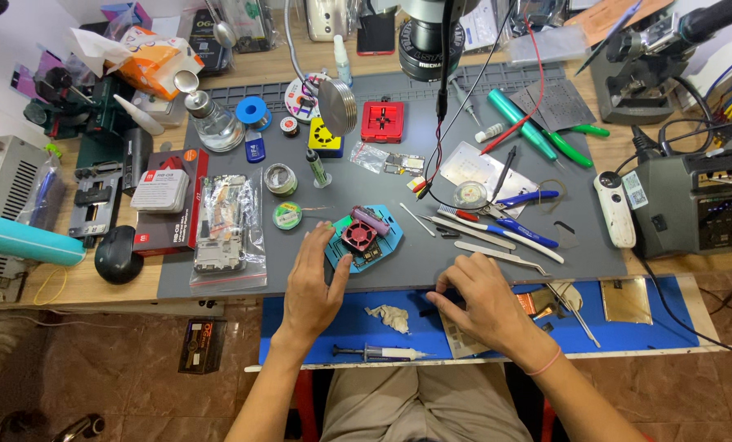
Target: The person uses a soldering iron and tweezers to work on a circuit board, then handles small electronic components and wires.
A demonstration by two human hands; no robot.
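Left hand [315, 282] lies flat and open on the grey mat [218, 282], fingertips touching the left edge of the blue hexagonal fixture [367, 237], which carries a small red fan and a purple cylinder on top. It grips nothing. The fixture sits near the mat's front edge, centre of the surface, just left of the tweezers [497, 255] and the blue-handled pliers [529, 233]. Right hand [482, 299] rests at the mat's front edge with fingers curled down, pressing on or pinching something small there; whether the grip is closed on anything cannot be told, the fingertips hide it. Below, on the blue tray [652, 331], lie a crumpled wipe [390, 317], a syringe [378, 353] and a gold plate [626, 299]. Handling judgement: the fixture looks rigid and light, a plastic base with exposed fan blades and small parts on top, so probably fragile up there; best held by the blue outer edges, not by the fan or cylinder. The mat looks grippy, so the fixture should not slide easily. Clutter is tight around it: solder-wire spool [287, 215] to the left, test leads [419, 187] just beside its upper right.
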